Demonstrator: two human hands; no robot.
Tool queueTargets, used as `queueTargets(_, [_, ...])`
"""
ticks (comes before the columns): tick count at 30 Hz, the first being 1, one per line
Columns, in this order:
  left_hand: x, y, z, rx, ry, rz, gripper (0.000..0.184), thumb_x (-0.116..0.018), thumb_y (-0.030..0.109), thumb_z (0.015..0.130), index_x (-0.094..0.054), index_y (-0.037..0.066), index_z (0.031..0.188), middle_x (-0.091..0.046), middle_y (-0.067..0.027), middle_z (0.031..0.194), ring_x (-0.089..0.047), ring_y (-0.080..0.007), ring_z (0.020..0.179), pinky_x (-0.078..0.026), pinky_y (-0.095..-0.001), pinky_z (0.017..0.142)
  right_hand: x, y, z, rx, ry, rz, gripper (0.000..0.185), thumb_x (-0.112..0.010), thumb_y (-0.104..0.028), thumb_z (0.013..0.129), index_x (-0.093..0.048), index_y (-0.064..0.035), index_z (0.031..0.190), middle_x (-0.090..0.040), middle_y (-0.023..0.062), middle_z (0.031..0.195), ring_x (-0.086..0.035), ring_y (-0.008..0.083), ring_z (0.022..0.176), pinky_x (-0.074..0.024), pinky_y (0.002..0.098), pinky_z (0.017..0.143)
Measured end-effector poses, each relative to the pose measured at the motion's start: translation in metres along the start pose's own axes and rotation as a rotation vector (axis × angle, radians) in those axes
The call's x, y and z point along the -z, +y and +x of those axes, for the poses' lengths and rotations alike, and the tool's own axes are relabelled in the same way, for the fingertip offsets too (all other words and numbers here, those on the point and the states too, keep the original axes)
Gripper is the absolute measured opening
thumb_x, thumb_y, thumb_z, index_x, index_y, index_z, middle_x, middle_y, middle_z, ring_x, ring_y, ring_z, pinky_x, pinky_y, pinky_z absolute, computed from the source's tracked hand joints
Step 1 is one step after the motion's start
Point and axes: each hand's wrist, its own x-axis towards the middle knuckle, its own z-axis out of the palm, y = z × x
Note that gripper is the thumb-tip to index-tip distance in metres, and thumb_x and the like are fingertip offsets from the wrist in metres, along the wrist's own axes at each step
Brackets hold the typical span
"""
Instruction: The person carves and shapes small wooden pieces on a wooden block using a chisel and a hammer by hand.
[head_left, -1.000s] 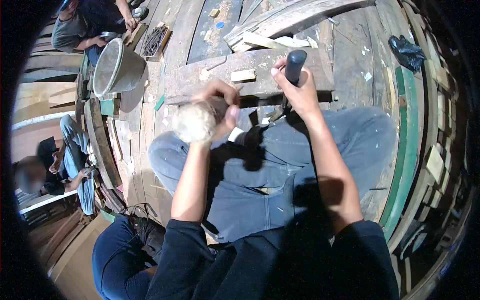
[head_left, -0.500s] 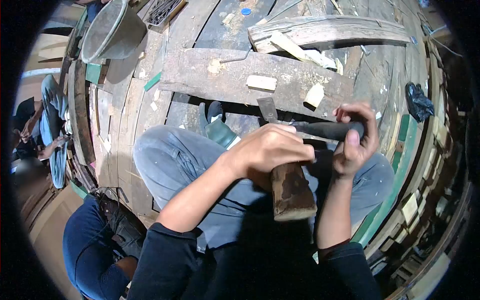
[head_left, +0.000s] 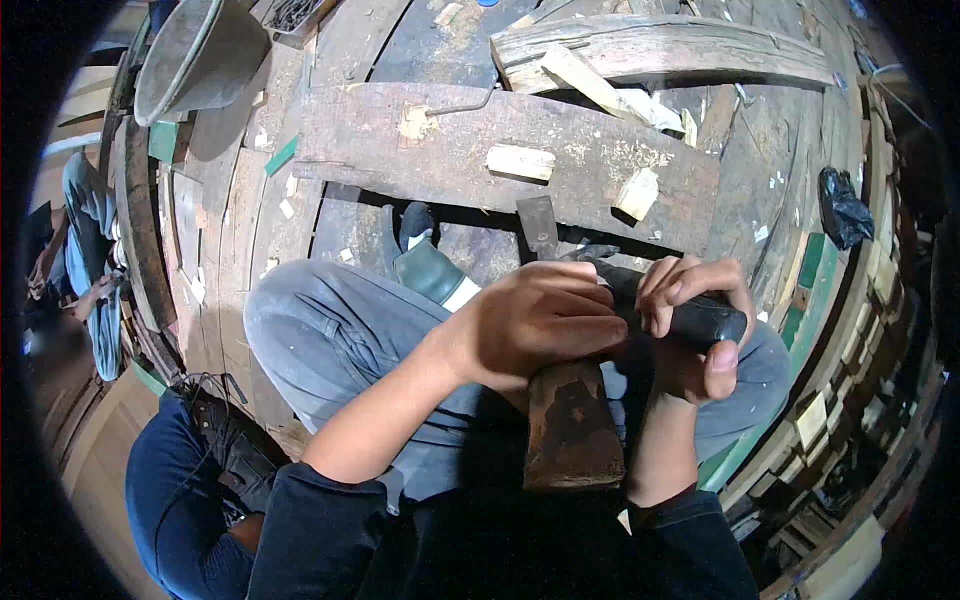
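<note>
Close together above blue-grey trousers, the left hand clenches a worn dark-brown wooden block; the right hand curls its fingers round a black cylindrical handle.

Single wide, round-bordered view from a camera worn on the person's head, facing forward and steeply down; hands and lap sit close beneath it, and the plank floor spreads farther off beyond the knees.
</note>
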Motion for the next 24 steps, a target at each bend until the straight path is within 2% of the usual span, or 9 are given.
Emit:
queueTargets(4, [0.004, 0.006, 0.005, 0.149, -0.061, 0.042, 0.041, -0.075, 0.018, 0.065, -0.065, 0.002, 0.101, -0.065, -0.0093, 0.093, -0.063, -0.0282, 0.084, -0.049, -0.0384, 0.084, 0.001, 0.0, -0.001, -0.03, 0.035, 0.0, 0.06, -0.071, -0.054, 0.074, -0.055, 0.0034, 0.083, -0.052, 0.0051, 0.059, -0.05, 0.016, 0.054, -0.0434, 0.0296, 0.054])
queueTargets(7, [-0.003, 0.006, -0.006, 0.175, 0.104, 0.105, 0.039, -0.075, 0.019, 0.069, -0.066, 0.004, 0.104, -0.065, -0.0088, 0.098, -0.06, -0.0271, 0.091, -0.045, -0.038, 0.09, 0.004, 0.002, -0.001, -0.024, 0.033, 0.01, 0.06, -0.072, -0.054, 0.074, -0.055, 0.003, 0.081, -0.053, 0.0053, 0.059, -0.05, 0.0165, 0.054, -0.044, 0.0301, 0.054])
queueTargets(8, [-0.009, 0.005, -0.013, 0.293, 0.226, 0.026, 0.04, -0.074, 0.02, 0.072, -0.067, 0.007, 0.109, -0.063, -0.0079, 0.106, -0.057, -0.0258, 0.102, -0.041, -0.0385, 0.096, 0.005, 0.003, -0.001, -0.02, 0.031, 0.018, 0.06, -0.072, -0.055, 0.074, -0.055, 0.0029, 0.08, -0.053, 0.0054, 0.059, -0.05, 0.0167, 0.054, -0.0443, 0.0303, 0.054])
queueTargets(11, [-0.014, 0.003, -0.02, 0.324, 0.286, 0.083, 0.044, -0.074, 0.021, 0.071, -0.068, 0.01, 0.113, -0.061, -0.007, 0.113, -0.051, -0.025, 0.112, -0.039, -0.039, 0.099, 0.002, 0.0, -0.001, -0.033, 0.057, 0.017, 0.06, -0.072, -0.054, 0.073, -0.055, 0.0029, 0.08, -0.053, 0.0054, 0.058, -0.051, 0.017, 0.055, -0.0446, 0.0307, 0.054])
queueTargets(12, [-0.018, 0.003, -0.014, 0.271, 0.395, 0.045, 0.039, -0.074, 0.02, 0.072, -0.067, 0.011, 0.109, -0.063, -0.005, 0.106, -0.056, -0.0247, 0.104, -0.04, -0.0403, 0.097, 0.004, 0.001, -0.001, -0.04, 0.053, 0.011, 0.062, -0.073, -0.056, 0.073, -0.055, 0.0029, 0.08, -0.053, 0.0052, 0.057, -0.051, 0.0172, 0.054, -0.0447, 0.0307, 0.054])
queueTargets(15, [-0.016, 0.003, -0.006, 0.189, 0.32, 0.229, 0.034, -0.074, 0.02, 0.072, -0.066, 0.011, 0.103, -0.063, -0.0038, 0.097, -0.06, -0.0246, 0.095, -0.043, -0.0404, 0.093, 0.002, 0.001, -0.002, -0.037, 0.063, -0.005, 0.064, -0.073, -0.058, 0.072, -0.055, 0.0029, 0.08, -0.053, 0.0051, 0.057, -0.05, 0.0172, 0.054, -0.0443, 0.0302, 0.054])
queueTargets(16, [-0.014, 0.008, 0.0, 0.155, 0.375, 0.103, 0.03, -0.073, 0.02, 0.072, -0.064, 0.01, 0.099, -0.062, -0.0034, 0.09, -0.062, -0.0245, 0.089, -0.044, -0.0403, 0.09, 0.001, 0.001, -0.002, -0.04, 0.068, -0.008, 0.065, -0.073, -0.059, 0.072, -0.055, 0.0029, 0.079, -0.053, 0.0052, 0.057, -0.05, 0.0171, 0.053, -0.0441, 0.03, 0.054])
queueTargets(22, [-0.022, -0.002, -0.008, 0.255, 0.465, 0.046, 0.032, -0.075, 0.016, 0.07, -0.065, 0.008, 0.099, -0.062, -0.006, 0.094, -0.061, -0.0255, 0.092, -0.045, -0.0401, 0.088, -0.002, -0.001, -0.001, -0.059, 0.087, -0.02, 0.067, -0.073, -0.061, 0.071, -0.056, 0.0027, 0.077, -0.053, 0.0057, 0.057, -0.049, 0.0166, 0.052, -0.043, 0.0294, 0.052])
queueTargets(24, [-0.02, -0.008, -0.012, 0.25, 0.404, 0.155, 0.032, -0.075, 0.017, 0.069, -0.065, 0.007, 0.098, -0.063, -0.0067, 0.095, -0.061, -0.0264, 0.092, -0.045, -0.0398, 0.087, -0.001, 0.0, -0.001, -0.061, 0.076, -0.013, 0.067, -0.073, -0.062, 0.071, -0.055, 0.0025, 0.076, -0.054, 0.0057, 0.057, -0.049, 0.0166, 0.052, -0.0425, 0.0292, 0.052])
